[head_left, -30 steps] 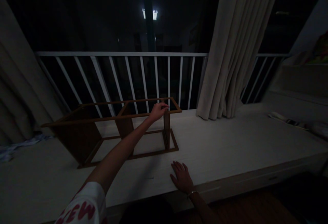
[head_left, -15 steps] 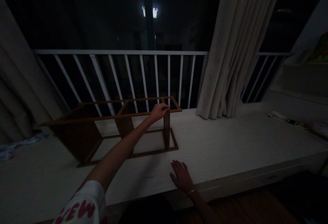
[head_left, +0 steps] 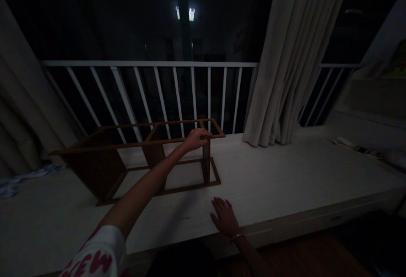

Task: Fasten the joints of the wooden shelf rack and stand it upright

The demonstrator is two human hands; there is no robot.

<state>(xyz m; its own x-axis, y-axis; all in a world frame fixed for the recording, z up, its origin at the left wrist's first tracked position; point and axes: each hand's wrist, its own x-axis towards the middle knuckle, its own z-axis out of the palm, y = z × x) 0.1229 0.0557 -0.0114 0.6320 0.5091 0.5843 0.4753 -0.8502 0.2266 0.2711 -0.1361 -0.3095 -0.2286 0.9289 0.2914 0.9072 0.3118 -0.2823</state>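
Observation:
A brown wooden shelf frame (head_left: pixel 177 190) lies on its side on the white window ledge, its shelf boards standing upright between two long rails. My left hand (head_left: pixel 196 138) reaches across to the upper near rail, by the joint with the right-hand board. Its fingers are bent together at the rail; whatever they pinch is too small or hidden to make out. Flat on the ledge, to the right and in front of the frame, rests my right hand (head_left: pixel 226 218), fingers spread and holding nothing. A small thin object (head_left: pixel 185 218) lies on the ledge left of that hand.
Behind the ledge (head_left: pixel 279 175) runs a white railing (head_left: pixel 152 64) before a dark window. Beige curtains (head_left: pixel 285 69) hang on both sides. Patterned cloth (head_left: pixel 19 182) lies at the far left, and a pale strip-like item (head_left: pixel 355 148) at the right.
My left hand has turned slightly at the rail, its fingers now stretched a little more over it. My right hand and the shelf frame stay in place.

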